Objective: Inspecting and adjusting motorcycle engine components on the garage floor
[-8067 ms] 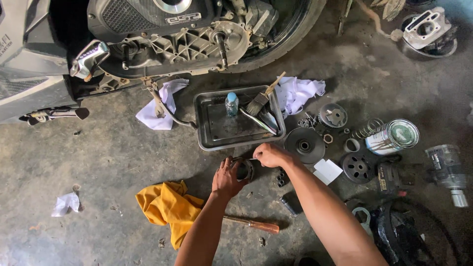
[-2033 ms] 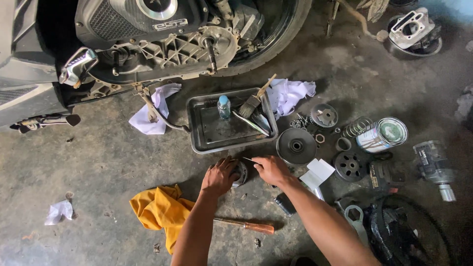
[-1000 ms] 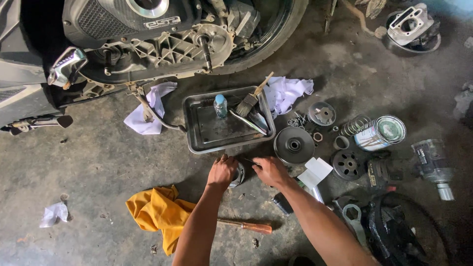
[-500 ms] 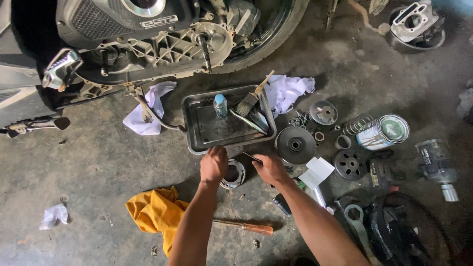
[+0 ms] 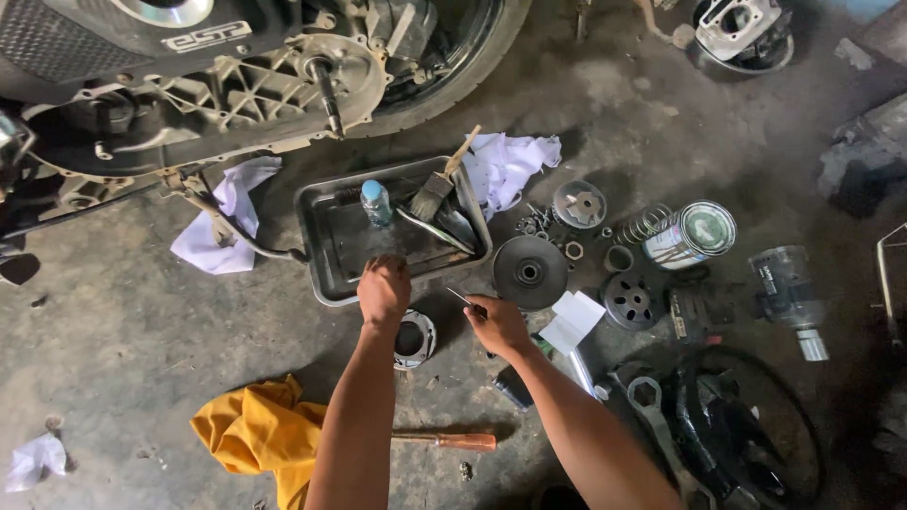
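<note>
Here we see our left hand reaching over the near rim of a grey metal tray on the concrete floor; its fingers curl downward past the rim, and we cannot tell whether they grip anything, since the back of the hand hides them. Our right hand pinches a thin metal rod between closed fingers, the rod's tip pointing toward the tray. A round metal part lies on the floor just below the left wrist, partly covered by the forearm.

Inside the tray stand a small blue-capped bottle and a paintbrush leaning across the far rim. A dark pulley disc sits just right of the tray, near a tin can lying on its side. A yellow rag is partly hidden by our left arm, and a wooden-handled screwdriver disappears behind it. The scooter engine above is cut off by the frame's top edge.
</note>
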